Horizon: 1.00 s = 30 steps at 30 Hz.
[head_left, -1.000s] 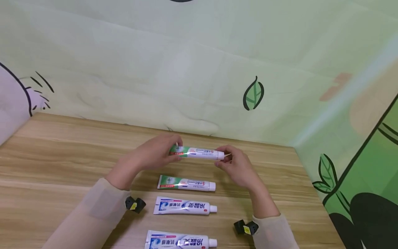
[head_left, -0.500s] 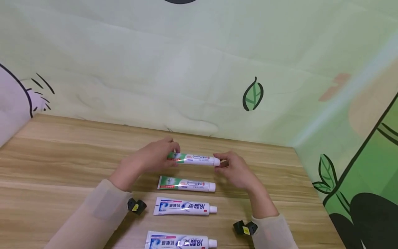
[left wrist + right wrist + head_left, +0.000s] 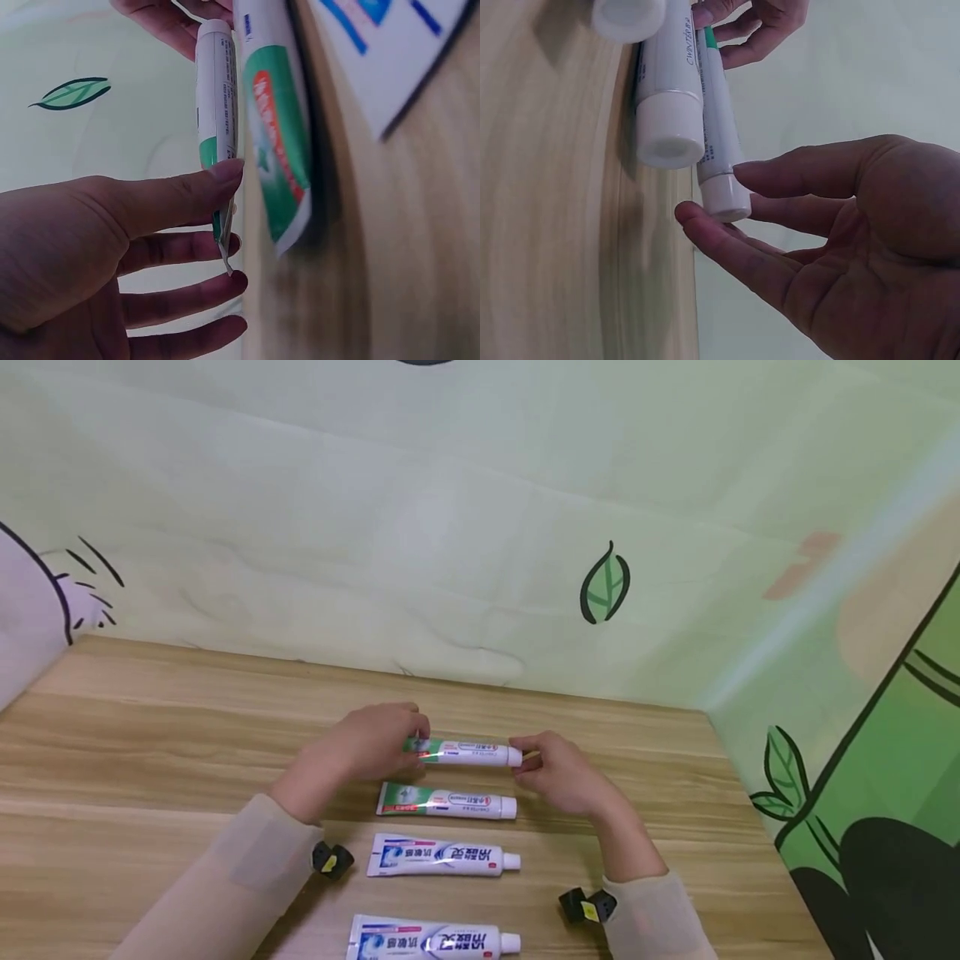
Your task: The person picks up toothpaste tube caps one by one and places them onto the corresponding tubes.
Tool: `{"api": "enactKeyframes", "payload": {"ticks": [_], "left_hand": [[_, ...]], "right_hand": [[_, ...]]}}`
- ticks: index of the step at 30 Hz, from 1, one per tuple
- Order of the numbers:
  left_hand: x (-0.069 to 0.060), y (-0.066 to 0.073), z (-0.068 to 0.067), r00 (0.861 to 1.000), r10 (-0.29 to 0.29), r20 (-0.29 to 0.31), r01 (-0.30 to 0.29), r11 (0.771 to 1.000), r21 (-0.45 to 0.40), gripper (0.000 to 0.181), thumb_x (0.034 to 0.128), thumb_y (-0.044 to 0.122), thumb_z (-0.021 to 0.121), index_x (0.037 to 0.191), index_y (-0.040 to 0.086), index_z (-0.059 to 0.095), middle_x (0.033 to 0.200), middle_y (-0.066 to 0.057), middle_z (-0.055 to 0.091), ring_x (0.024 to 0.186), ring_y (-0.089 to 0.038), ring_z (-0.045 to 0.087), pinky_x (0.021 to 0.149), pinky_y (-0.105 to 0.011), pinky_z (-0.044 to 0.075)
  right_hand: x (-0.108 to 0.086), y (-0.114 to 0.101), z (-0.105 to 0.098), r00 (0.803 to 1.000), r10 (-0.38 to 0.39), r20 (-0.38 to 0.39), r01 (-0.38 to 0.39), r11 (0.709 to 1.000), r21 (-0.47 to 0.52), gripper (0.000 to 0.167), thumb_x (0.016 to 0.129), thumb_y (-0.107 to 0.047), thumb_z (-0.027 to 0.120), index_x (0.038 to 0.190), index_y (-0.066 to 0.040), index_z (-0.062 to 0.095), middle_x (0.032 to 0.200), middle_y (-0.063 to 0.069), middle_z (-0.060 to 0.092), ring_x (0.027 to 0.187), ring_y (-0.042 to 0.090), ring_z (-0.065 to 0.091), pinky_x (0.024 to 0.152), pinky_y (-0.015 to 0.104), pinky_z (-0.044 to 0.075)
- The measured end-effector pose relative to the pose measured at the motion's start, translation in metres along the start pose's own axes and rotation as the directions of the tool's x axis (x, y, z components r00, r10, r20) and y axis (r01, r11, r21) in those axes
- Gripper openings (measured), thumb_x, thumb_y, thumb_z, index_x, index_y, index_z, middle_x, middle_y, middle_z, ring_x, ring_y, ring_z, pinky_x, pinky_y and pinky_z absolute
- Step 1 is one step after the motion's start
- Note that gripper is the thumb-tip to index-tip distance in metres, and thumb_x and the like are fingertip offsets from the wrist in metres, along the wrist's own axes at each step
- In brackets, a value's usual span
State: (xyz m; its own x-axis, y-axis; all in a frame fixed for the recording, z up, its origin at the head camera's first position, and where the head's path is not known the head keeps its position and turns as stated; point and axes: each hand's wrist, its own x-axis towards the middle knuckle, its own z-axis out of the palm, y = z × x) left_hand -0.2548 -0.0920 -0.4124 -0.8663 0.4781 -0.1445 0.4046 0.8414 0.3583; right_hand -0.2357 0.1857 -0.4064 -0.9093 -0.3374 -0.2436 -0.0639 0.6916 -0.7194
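A green-and-white toothpaste tube (image 3: 472, 753) lies crosswise between my hands, farthest back of the tubes. My left hand (image 3: 378, 742) pinches its flat green end, thumb on one side and fingers on the other, as the left wrist view shows. At the opposite end, my right hand (image 3: 561, 774) holds the white cap (image 3: 726, 198) between thumb and fingers. Just nearer to me, a matching green-and-white tube (image 3: 450, 802) rests on the table, cap to the right. In the head view I cannot tell whether the held tube touches the wood.
Two larger white-and-blue toothpaste tubes (image 3: 438, 857) lie in the same column toward me; the nearest tube (image 3: 423, 939) is cut off by the frame edge. The wooden table (image 3: 187, 718) ends at a pale printed backdrop (image 3: 337, 527) behind and a green one at right.
Both hands have brought the held tube down and toward me, slightly left, closer to the matching tube. The resting tubes keep their places.
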Motion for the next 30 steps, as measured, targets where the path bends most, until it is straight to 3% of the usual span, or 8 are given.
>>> {"api": "enactKeyframes", "payload": {"ticks": [7,11,17,26,30], "left_hand": [[-0.0001,0.0012,0.0032,1.0,-0.006,-0.013,0.006,1.0,0.028,0.036,0.0918,0.029,0.08,0.123,0.014,0.072,0.122,-0.005,0.068,0.113,-0.028,0.066,0.1,-0.049,0.054],[0.0014,0.0017,0.0057,1.0,-0.011,-0.014,0.011,0.999,0.033,0.037,0.0921,0.028,0.08,0.125,0.013,0.071,0.122,-0.005,0.068,0.113,-0.028,0.066,0.1,-0.048,0.054],[0.0051,0.0035,0.0086,1.0,-0.025,-0.019,0.026,0.999,0.038,0.037,0.0909,0.028,0.081,0.124,0.014,0.072,0.121,-0.005,0.068,0.11,-0.027,0.066,0.098,-0.047,0.055],[0.0065,0.0032,0.0084,0.999,-0.054,-0.009,0.054,0.999,-0.002,0.037,0.0912,0.028,0.081,0.125,0.014,0.072,0.143,-0.014,0.06,0.13,-0.038,0.058,0.111,-0.054,0.047],[0.0055,0.0009,0.0063,0.998,-0.062,-0.004,0.062,0.998,-0.017,0.043,0.0902,0.03,0.081,0.129,0.013,0.07,0.142,-0.013,0.06,0.129,-0.039,0.058,0.108,-0.056,0.048]], "right_hand": [[0.0011,-0.0007,0.0009,0.999,-0.03,0.039,0.032,0.999,-0.041,0.051,0.093,0.005,0.063,0.143,0.009,0.054,0.133,0.023,0.066,0.118,0.031,0.067,0.092,0.037,0.059],[0.0007,-0.0003,0.0018,0.999,-0.013,0.048,0.015,0.999,-0.044,0.052,0.093,0.004,0.062,0.144,0.008,0.054,0.133,0.022,0.066,0.119,0.031,0.066,0.091,0.037,0.058],[-0.0035,0.0005,0.0006,0.998,-0.012,0.057,0.014,0.999,-0.03,0.051,0.095,0.003,0.061,0.146,0.008,0.052,0.14,0.024,0.062,0.128,0.037,0.062,0.102,0.044,0.055],[-0.0051,0.0047,0.0,0.997,-0.033,0.075,0.033,0.999,0.0,0.052,0.097,0.003,0.059,0.147,0.01,0.048,0.141,0.027,0.061,0.13,0.038,0.062,0.104,0.045,0.054],[-0.0032,0.0063,-0.0012,0.995,-0.044,0.085,0.044,0.999,0.005,0.053,0.099,0.002,0.058,0.149,0.01,0.045,0.144,0.027,0.058,0.132,0.04,0.06,0.107,0.047,0.052]]}}
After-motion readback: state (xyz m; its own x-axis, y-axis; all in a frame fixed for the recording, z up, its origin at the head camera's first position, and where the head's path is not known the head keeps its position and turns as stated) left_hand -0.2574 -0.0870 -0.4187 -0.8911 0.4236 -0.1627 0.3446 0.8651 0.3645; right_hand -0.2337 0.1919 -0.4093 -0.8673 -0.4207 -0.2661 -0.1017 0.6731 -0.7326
